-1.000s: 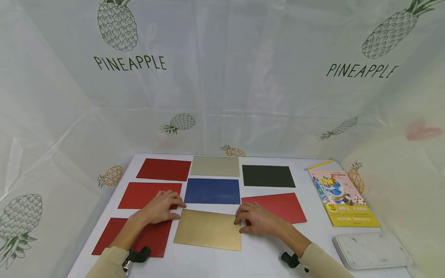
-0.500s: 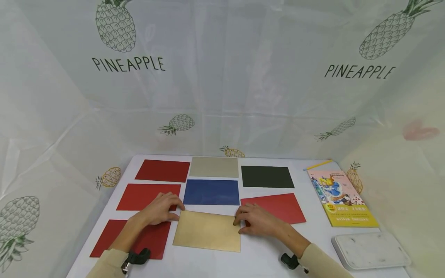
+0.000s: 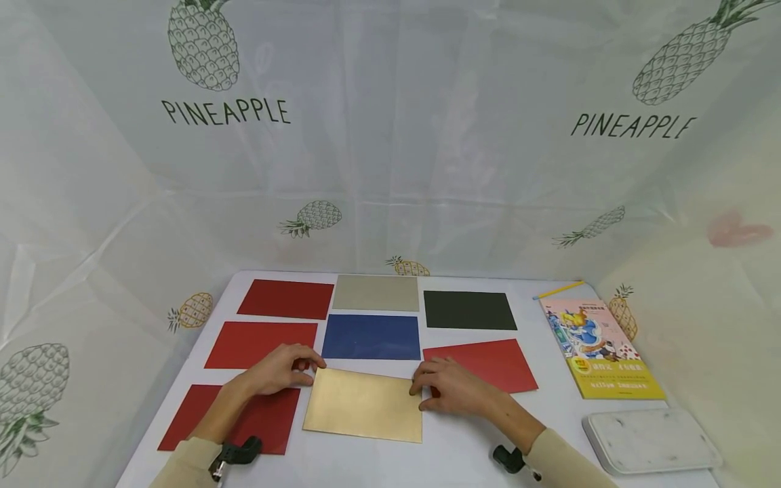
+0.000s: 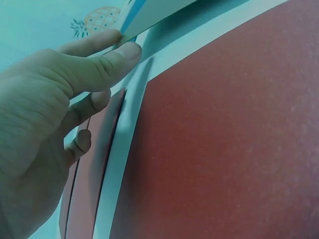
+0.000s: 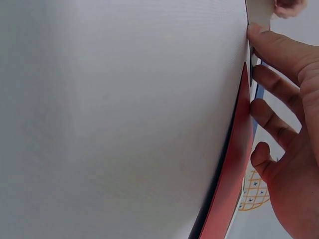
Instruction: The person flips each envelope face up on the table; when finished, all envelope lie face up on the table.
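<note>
A gold card point(image 3: 365, 407) lies in the front middle of the white table. My left hand point(image 3: 277, 371) pinches its upper left corner between thumb and index finger; in the left wrist view the thumb point(image 4: 112, 62) meets the card's edge. My right hand point(image 3: 451, 386) holds the right edge with curled fingers, and in the right wrist view the thumb point(image 5: 271, 42) is against that edge. A red card point(image 3: 238, 420) lies partly hidden under the left forearm. Another red card point(image 3: 494, 364) lies partly behind the right hand.
Beyond the gold card lie a blue card point(image 3: 371, 337), a beige card point(image 3: 375, 293) and a dark green card point(image 3: 470, 310). Two more red cards point(image 3: 285, 299) point(image 3: 259, 342) are at left. A book point(image 3: 601, 349), pencil point(image 3: 558, 290) and white flat case point(image 3: 651, 440) stand at right.
The left hand's fingers have shifted slightly at the corner, with the thumb and index finger more arched. The gold card looks brighter than before. The right hand stays in place.
</note>
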Demonstrator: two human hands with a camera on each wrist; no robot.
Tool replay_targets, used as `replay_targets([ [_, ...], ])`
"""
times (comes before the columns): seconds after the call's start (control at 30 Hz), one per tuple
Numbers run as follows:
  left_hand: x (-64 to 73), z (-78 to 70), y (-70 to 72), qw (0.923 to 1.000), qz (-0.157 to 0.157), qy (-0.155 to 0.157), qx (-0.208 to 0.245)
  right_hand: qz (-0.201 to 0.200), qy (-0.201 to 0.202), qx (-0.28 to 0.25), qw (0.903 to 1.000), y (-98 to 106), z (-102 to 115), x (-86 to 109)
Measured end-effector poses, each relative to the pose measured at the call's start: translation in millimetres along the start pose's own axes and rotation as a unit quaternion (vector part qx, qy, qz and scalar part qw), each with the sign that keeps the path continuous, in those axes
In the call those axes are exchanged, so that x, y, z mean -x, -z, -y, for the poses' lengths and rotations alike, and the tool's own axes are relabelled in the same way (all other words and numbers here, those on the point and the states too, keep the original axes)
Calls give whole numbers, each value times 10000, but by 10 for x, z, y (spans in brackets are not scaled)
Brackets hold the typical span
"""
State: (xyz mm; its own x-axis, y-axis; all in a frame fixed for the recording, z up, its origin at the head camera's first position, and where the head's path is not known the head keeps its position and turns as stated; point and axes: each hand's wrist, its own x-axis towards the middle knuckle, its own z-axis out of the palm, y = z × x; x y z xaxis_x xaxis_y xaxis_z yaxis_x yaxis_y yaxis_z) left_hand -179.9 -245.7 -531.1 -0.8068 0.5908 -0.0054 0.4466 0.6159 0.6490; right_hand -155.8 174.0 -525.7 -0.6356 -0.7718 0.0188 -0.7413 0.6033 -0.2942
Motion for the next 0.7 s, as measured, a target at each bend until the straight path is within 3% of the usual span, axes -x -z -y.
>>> replay_targets([
  [0.27,39,31,-30,9998,-154,-80,-33,-1,108,54,9999,18,13,-2],
  [0.7,141,117,-110,9968,-537,-424,420,128,391,76,9991,56,8,35],
])
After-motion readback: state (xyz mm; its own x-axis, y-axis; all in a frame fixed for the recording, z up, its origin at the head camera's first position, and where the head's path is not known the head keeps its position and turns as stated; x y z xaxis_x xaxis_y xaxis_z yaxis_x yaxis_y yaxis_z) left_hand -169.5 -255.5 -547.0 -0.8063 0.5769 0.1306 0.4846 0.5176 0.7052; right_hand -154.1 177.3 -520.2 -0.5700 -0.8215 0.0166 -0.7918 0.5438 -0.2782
